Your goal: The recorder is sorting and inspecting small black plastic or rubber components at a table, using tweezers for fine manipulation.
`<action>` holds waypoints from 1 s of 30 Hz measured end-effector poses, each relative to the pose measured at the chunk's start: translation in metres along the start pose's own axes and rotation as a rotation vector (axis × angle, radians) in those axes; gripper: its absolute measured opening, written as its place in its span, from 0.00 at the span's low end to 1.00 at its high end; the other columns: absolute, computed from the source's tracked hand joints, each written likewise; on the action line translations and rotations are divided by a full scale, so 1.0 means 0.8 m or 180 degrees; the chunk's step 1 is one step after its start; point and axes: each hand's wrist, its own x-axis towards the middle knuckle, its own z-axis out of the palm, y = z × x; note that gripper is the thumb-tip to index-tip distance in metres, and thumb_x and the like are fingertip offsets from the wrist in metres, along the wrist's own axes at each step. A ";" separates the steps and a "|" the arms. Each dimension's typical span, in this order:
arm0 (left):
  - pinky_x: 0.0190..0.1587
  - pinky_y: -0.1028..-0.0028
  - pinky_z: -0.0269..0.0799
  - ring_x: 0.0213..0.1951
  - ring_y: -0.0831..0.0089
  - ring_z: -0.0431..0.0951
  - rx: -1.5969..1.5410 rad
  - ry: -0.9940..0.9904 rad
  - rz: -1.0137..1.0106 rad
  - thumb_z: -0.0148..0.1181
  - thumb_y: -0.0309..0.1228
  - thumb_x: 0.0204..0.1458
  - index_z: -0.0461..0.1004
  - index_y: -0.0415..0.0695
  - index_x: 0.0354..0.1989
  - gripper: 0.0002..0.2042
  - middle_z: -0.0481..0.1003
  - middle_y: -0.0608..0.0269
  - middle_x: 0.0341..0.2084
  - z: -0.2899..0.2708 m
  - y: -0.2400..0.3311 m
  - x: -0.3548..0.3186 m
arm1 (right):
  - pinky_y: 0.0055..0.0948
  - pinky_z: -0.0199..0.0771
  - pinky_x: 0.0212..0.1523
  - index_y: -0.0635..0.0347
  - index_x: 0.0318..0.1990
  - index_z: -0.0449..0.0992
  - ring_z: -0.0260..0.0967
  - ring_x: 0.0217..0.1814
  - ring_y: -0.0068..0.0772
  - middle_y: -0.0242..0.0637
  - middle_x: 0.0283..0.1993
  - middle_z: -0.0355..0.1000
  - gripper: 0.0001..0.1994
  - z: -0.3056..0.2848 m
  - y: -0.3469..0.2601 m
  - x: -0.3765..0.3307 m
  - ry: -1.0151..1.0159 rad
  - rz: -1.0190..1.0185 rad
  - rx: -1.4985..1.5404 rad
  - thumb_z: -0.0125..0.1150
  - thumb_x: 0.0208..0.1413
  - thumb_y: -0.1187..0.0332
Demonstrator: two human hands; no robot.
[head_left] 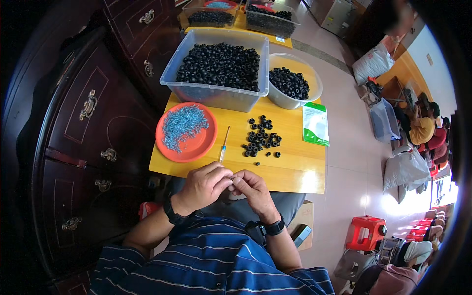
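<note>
My left hand (208, 184) and my right hand (253, 191) meet at the table's front edge, fingertips pinched together. Whatever sits between them is too small and covered to make out. Just beyond the left hand lies a slim tool (223, 147) with a brown shaft, a blue band and a pale end. To its right, small black ring-shaped parts (260, 142) are scattered loosely on the yellow table (295, 169). At the left, a red plate (189, 153) carries a heap of tiny bluish-silver pieces (183, 125).
Behind stand a big clear bin (216, 97) and a round tub (295, 102), both holding black parts. A green-and-white packet (315, 124) lies at the right edge. Dark cabinets (83, 128) flank the left. A red stool (366, 232) and other people (422, 129) are at the right.
</note>
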 end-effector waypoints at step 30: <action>0.35 0.63 0.72 0.33 0.55 0.80 -0.0754 -0.0135 -0.0862 0.64 0.27 0.56 0.74 0.40 0.33 0.05 0.77 0.55 0.28 -0.010 -0.028 -0.070 | 0.38 0.79 0.37 0.61 0.42 0.77 0.80 0.35 0.44 0.43 0.35 0.81 0.05 0.050 -0.022 0.150 0.0588 -0.1508 -0.2959 0.63 0.60 0.72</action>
